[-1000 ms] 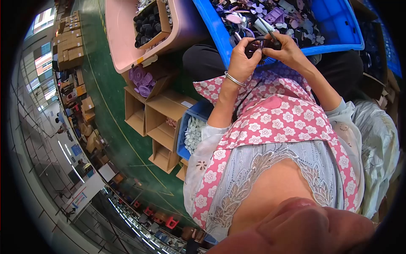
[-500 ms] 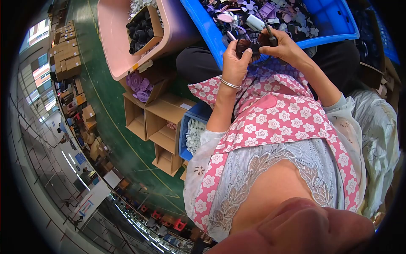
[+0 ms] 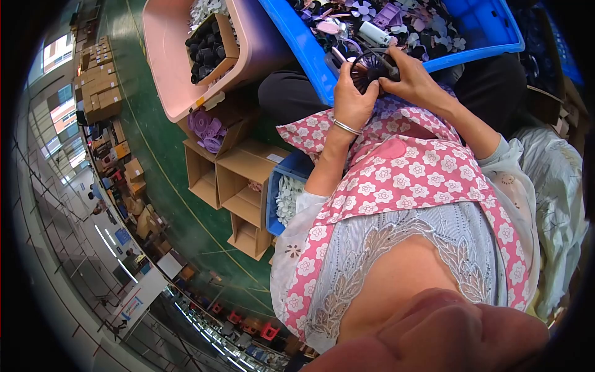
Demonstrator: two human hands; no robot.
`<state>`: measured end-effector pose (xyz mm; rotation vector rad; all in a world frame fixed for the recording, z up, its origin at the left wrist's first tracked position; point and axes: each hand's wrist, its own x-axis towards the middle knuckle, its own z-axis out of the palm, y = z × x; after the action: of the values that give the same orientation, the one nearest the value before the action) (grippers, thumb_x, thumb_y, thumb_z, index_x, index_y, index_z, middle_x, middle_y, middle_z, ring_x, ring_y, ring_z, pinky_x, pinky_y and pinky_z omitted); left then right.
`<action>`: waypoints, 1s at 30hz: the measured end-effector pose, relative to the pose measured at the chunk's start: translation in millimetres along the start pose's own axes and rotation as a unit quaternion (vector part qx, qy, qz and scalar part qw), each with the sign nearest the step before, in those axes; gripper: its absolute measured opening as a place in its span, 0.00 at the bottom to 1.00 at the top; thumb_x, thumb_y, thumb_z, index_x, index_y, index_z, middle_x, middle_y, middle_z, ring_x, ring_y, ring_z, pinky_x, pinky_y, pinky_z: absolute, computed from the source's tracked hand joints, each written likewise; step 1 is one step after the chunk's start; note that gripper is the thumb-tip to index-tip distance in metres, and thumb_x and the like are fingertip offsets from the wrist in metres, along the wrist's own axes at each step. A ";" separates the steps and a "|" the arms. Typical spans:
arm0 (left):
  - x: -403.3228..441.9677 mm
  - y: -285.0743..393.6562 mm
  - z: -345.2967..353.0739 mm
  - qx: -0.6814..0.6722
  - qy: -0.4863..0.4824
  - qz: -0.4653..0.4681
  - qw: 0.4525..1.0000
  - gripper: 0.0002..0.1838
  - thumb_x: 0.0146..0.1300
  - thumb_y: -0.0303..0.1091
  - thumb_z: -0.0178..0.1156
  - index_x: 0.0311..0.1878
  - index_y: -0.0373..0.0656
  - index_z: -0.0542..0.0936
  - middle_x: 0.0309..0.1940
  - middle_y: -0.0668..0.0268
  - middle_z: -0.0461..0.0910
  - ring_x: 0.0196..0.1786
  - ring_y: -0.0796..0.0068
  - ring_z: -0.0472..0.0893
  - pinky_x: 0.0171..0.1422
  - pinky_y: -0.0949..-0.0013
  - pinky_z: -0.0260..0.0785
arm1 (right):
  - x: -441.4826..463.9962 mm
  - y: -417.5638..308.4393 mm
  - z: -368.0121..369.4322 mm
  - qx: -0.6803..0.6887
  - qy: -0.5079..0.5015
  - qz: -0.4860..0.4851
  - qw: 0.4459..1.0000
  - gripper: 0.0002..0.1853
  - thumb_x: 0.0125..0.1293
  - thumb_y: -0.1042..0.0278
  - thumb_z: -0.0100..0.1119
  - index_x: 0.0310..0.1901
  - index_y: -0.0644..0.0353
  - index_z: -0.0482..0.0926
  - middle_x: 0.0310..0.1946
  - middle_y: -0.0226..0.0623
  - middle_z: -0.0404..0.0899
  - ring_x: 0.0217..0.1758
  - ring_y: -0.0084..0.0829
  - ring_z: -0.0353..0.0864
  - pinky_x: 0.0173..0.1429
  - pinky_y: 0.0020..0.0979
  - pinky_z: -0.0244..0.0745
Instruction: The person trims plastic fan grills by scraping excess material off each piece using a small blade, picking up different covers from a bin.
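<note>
My left hand [image 3: 354, 106], with a bangle at the wrist, grips the left edge of a round black fan guard [image 3: 367, 69] with thin ribs. My right hand [image 3: 414, 77] is closed on its right side, thumb pressed on the near face. Both hold the guard just above the near rim of a blue bin [image 3: 322, 80]. Inside the bin lie many loose parts, among them a white cylindrical piece [image 3: 375, 34], purple pieces [image 3: 388, 16] and pale fan blades [image 3: 364, 9]. My fingers hide part of the guard.
At left stands a pink tub [image 3: 162, 74] holding a carton of black parts [image 3: 204, 53]. Below it are purple rings [image 3: 207, 130], open cardboard boxes [image 3: 245, 180] and a small blue basket [image 3: 269, 201] of white pieces. A plastic sack [image 3: 551, 198] lies at right.
The black guard has turned between my hands, and my fingers have shifted around it. My left hand has moved slightly down and right. A dark rod-like part near my right fingers no longer sticks up.
</note>
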<state>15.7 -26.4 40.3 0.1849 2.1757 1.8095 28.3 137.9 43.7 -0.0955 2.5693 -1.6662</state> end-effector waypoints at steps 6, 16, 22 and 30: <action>2.6 6.3 -9.8 -0.172 -0.026 -0.102 0.980 0.16 0.55 0.23 0.59 0.47 0.34 0.70 0.39 0.65 0.76 0.37 0.79 0.77 0.42 0.76 0.72 | 0.4 1.4 -5.4 0.112 -0.025 0.077 0.990 0.19 0.54 0.63 0.65 0.42 0.64 0.71 0.29 0.34 0.73 0.28 0.25 0.72 0.29 0.29 0.66; -1.2 4.3 -29.4 -0.297 0.072 -0.059 0.950 0.12 0.62 0.21 0.50 0.49 0.35 0.65 0.42 0.53 0.76 0.40 0.59 0.82 0.40 0.58 0.81 | -17.0 -16.5 -27.7 0.126 -0.096 0.120 0.980 0.20 0.70 0.65 0.45 0.63 0.55 0.65 0.25 0.28 0.70 0.28 0.18 0.68 0.29 0.22 0.63; -1.5 6.8 -24.4 -0.309 0.100 -0.063 0.944 0.15 0.57 0.18 0.55 0.45 0.38 0.64 0.39 0.63 0.73 0.38 0.77 0.78 0.42 0.72 0.78 | -23.2 -37.5 -7.6 0.082 -0.080 -0.036 0.993 0.23 0.65 0.78 0.49 0.63 0.54 0.66 0.38 0.40 0.77 0.33 0.26 0.72 0.40 0.27 0.69; 0.4 8.7 -21.8 -0.301 0.073 -0.049 0.949 0.19 0.59 0.18 0.52 0.55 0.33 0.67 0.46 0.60 0.74 0.43 0.75 0.78 0.49 0.71 0.75 | -24.2 -44.9 -3.1 0.031 -0.094 0.000 0.995 0.25 0.64 0.80 0.49 0.63 0.52 0.66 0.35 0.42 0.76 0.31 0.30 0.73 0.38 0.28 0.70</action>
<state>7.6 -45.1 52.2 -0.1958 1.5723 2.3829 52.5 124.7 86.7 -0.2361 2.3787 -1.6474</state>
